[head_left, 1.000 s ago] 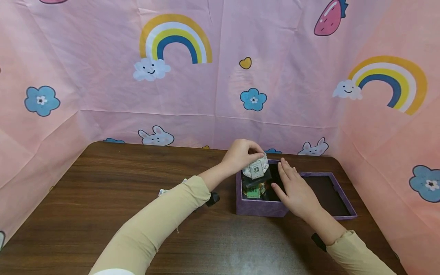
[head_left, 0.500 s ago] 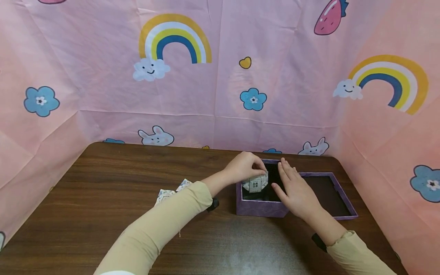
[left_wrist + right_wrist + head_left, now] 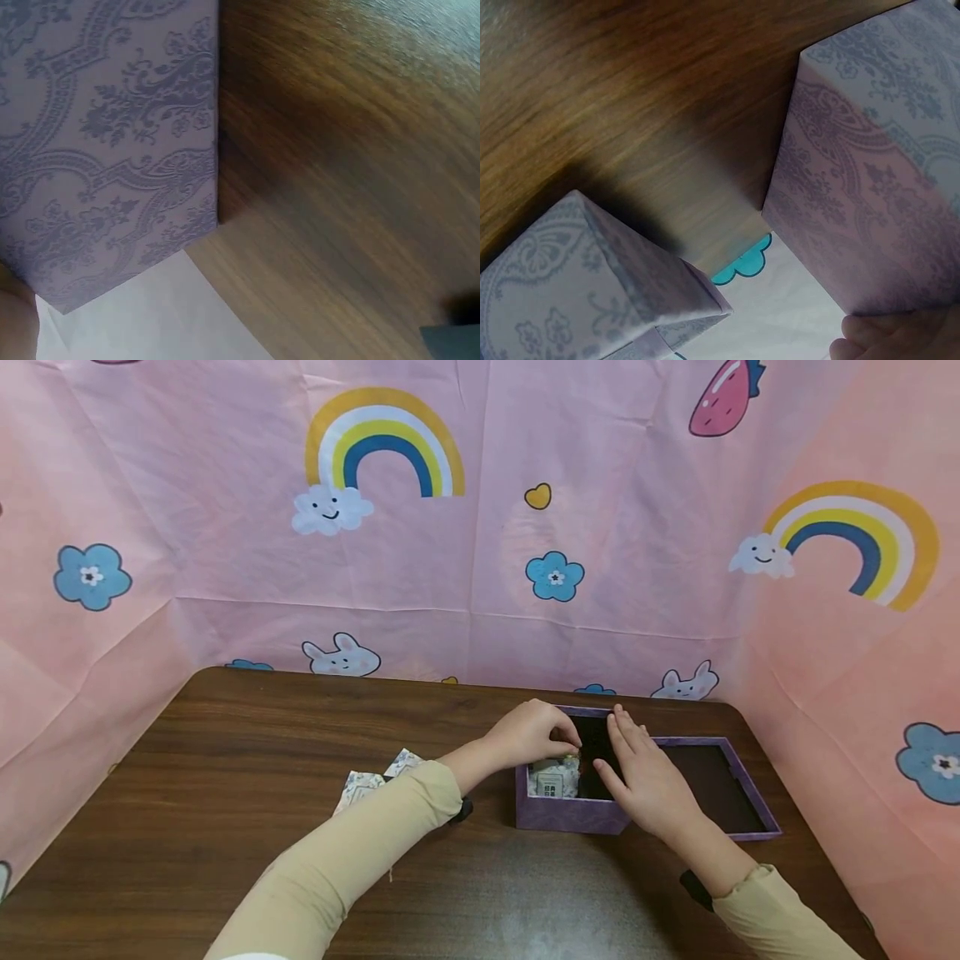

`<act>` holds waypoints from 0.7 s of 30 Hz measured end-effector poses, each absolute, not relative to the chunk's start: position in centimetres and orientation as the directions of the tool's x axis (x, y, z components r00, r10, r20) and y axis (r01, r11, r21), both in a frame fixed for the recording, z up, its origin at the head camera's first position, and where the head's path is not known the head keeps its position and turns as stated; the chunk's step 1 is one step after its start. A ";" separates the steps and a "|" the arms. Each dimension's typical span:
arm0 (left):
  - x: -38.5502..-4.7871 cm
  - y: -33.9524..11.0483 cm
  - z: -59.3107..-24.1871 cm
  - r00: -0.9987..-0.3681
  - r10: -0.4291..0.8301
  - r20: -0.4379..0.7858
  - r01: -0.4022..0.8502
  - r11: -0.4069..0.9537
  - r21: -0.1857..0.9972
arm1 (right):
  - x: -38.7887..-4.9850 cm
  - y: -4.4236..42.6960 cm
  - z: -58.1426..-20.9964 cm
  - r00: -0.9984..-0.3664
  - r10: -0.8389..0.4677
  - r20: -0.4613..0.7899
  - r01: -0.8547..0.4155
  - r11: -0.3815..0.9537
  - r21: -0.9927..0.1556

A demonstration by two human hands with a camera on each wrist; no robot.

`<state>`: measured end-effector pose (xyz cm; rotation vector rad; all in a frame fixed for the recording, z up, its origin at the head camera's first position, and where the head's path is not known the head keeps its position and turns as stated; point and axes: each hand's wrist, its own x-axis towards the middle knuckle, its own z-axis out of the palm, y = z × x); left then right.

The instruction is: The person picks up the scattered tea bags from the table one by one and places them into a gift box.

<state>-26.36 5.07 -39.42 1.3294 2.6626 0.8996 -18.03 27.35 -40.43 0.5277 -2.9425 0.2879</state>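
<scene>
A purple patterned box [image 3: 570, 816] stands on the table, its dark inside facing up. Reaching into its left half, my left hand [image 3: 531, 735] pinches the top edge of a white patterned packet [image 3: 553, 780] with a small square label. The packet sits low, near the front wall. My right hand [image 3: 651, 777] lies along the box's right rim with straight fingers. In the right wrist view, the fingers [image 3: 904, 337] touch the box wall [image 3: 855, 202]. The left wrist view shows the box's outer side [image 3: 112, 142] and only a sliver of the left hand [image 3: 16, 322].
To the right of the box lies a shallow purple-rimmed lid [image 3: 757, 797], also seen in the right wrist view [image 3: 562, 277]. More white patterned packets [image 3: 360, 787] lie on the brown table [image 3: 247, 752], partly hidden behind the left sleeve. A printed pink cloth [image 3: 480, 560] hangs around the table.
My left hand has come down into the box, lowering the packet from above the rim to its front part. It now covers the green-labelled packet seen earlier. The right hand stays put.
</scene>
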 end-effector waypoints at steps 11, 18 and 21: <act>-26.4 4.1 -38.9 -0.625 0.743 0.239 0.734 0.455 0.503 | -18.0 27.3 -40.3 -0.928 -0.331 0.172 -0.358 0.920 -0.160; -26.1 2.7 -38.5 -0.641 0.723 0.258 0.716 0.442 0.541 | -17.9 27.2 -40.2 -0.929 -0.328 0.170 -0.355 0.921 -0.161; -26.0 2.0 -38.3 -0.654 0.707 0.271 0.709 0.447 0.546 | -17.9 27.2 -40.2 -0.929 -0.327 0.173 -0.354 0.922 -0.159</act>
